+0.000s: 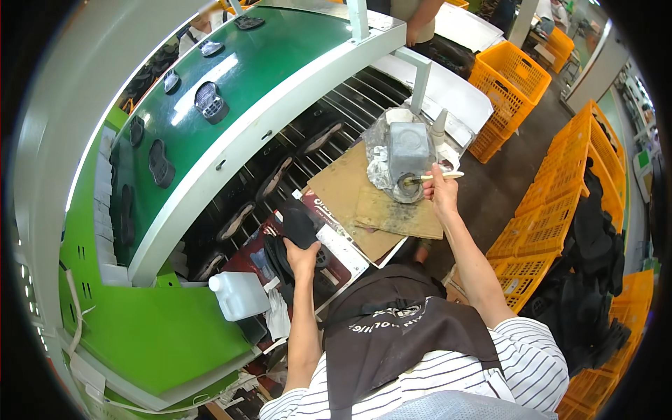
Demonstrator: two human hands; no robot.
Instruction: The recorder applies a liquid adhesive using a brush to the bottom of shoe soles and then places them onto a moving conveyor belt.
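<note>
At 7 o'clock from centre, the left hand (302,256) holds a black shoe part (299,222), fingers partly hidden against it. At 3 o'clock, the right hand (441,192) pinches a brush (453,176); its tip blurs into the grey container's (409,145) dark mouth, toward 9 o'clock.

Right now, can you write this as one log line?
left hand: holds black shoe; right hand: holds brush at mouth of grey container; white jug: near left hand
</note>
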